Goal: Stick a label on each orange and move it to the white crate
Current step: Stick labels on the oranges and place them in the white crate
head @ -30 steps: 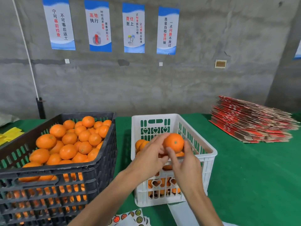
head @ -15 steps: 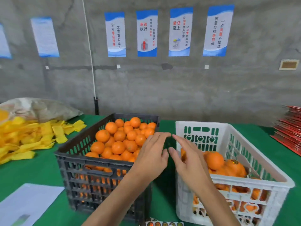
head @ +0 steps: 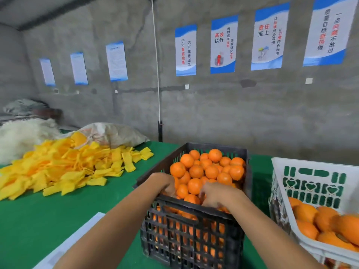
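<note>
A black crate piled with oranges stands in the middle of the green table. Both my hands are inside it at its near edge. My left hand reaches down at the near left corner, its fingers hidden among the fruit. My right hand lies on the oranges near the front rim with its fingers curled downward; whether it grips one is hidden. The white crate stands to the right, with several oranges inside.
A heap of yellow foam nets covers the table on the left, with a sack behind it. A white sheet lies at the near left. A concrete wall with posters runs close behind the table.
The orange held over the white crate a second ago is out of my hands. My view has swung left, and both hands have moved from between the crates down into the black crate.
</note>
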Action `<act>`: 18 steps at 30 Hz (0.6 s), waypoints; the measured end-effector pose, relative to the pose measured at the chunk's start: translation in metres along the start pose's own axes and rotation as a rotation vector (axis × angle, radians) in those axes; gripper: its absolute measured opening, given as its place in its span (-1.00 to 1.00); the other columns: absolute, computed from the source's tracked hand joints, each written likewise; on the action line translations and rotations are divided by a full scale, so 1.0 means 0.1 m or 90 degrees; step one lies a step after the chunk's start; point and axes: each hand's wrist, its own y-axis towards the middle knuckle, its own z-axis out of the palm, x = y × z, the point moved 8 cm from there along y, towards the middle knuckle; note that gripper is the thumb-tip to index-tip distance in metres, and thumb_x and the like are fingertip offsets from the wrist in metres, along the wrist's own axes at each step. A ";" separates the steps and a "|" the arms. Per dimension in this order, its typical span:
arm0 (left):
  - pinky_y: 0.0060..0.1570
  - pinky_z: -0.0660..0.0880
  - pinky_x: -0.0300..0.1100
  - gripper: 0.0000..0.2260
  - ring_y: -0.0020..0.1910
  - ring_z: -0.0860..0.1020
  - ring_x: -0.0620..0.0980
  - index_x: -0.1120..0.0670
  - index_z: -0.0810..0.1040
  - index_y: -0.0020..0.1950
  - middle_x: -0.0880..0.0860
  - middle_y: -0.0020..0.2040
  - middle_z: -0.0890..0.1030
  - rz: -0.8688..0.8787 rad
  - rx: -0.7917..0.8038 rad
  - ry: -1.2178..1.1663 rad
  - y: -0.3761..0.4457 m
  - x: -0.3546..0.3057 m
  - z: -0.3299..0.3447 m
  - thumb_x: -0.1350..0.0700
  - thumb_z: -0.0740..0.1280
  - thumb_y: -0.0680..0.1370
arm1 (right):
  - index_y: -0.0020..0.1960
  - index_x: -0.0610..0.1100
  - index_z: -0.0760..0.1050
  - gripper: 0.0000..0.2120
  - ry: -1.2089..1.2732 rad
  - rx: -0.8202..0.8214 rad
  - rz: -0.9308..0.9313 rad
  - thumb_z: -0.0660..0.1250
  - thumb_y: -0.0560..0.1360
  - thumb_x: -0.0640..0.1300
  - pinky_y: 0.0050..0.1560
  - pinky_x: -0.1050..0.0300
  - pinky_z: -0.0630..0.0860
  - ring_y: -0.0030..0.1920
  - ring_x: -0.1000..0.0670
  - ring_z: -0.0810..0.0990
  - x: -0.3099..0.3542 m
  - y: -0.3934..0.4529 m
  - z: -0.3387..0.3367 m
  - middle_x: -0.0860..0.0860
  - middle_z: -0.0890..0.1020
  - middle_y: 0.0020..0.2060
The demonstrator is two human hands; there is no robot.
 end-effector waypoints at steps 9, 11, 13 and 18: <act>0.06 0.50 0.00 -0.70 0.40 0.48 0.19 0.23 0.53 0.37 0.22 0.43 0.48 -0.006 -0.076 0.267 0.18 -0.12 -0.07 0.21 0.33 0.64 | 0.33 -0.19 0.55 -0.60 -0.070 0.155 0.065 0.36 0.56 -0.03 0.27 -0.08 0.53 0.25 -0.19 0.57 -0.27 0.35 0.30 -0.13 0.59 0.26; 0.21 0.50 0.04 -0.64 0.47 0.42 0.20 0.22 0.49 0.44 0.22 0.49 0.44 0.001 -0.075 0.278 0.16 -0.16 -0.06 0.21 0.33 0.64 | 0.30 -0.19 0.58 -0.61 -0.046 0.139 0.060 0.38 0.55 -0.01 0.16 -0.03 0.53 0.23 -0.19 0.58 -0.25 0.34 0.29 -0.13 0.60 0.24; 0.35 0.43 0.10 -0.52 0.59 0.26 0.24 0.18 0.35 0.58 0.25 0.62 0.23 0.000 -0.064 0.272 0.13 -0.17 -0.03 0.20 0.34 0.66 | 0.28 -0.18 0.60 -0.61 -0.017 0.121 0.062 0.38 0.54 0.00 0.18 -0.04 0.54 0.22 -0.19 0.59 -0.26 0.32 0.28 -0.13 0.61 0.23; 0.34 0.40 0.08 -0.41 0.54 0.34 0.23 -0.01 0.26 0.65 0.13 0.61 0.28 0.016 0.047 0.271 0.11 -0.13 0.11 0.01 0.38 0.65 | 0.27 -0.19 0.59 -0.60 0.029 0.107 0.064 0.38 0.55 0.04 0.18 -0.03 0.53 0.21 -0.19 0.59 -0.29 0.28 0.28 -0.14 0.61 0.23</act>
